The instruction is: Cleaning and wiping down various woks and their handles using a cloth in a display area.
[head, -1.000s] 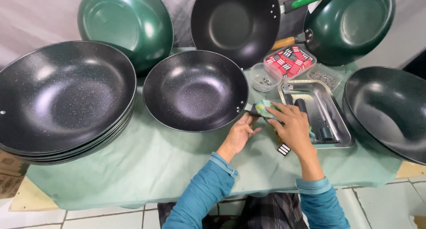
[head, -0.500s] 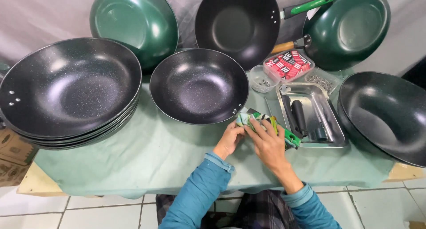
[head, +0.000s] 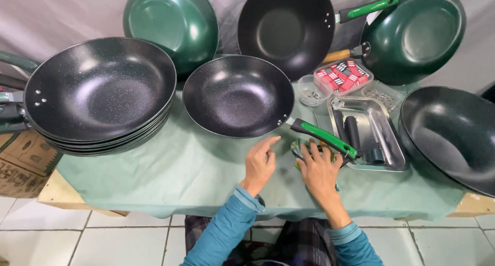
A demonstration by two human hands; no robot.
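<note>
Resting beside the green-handled pan [head: 238, 96], both hands flank a red-packet tub [head: 343, 76].

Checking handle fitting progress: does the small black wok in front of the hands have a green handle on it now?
Yes, the small black wok carries a green handle at its rim, running toward the right hand.

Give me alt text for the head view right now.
Right hand rests on a small green item under the green handle of a black wok, left hand open beside it on the green cloth. More woks and a steel tray surround them.
</note>
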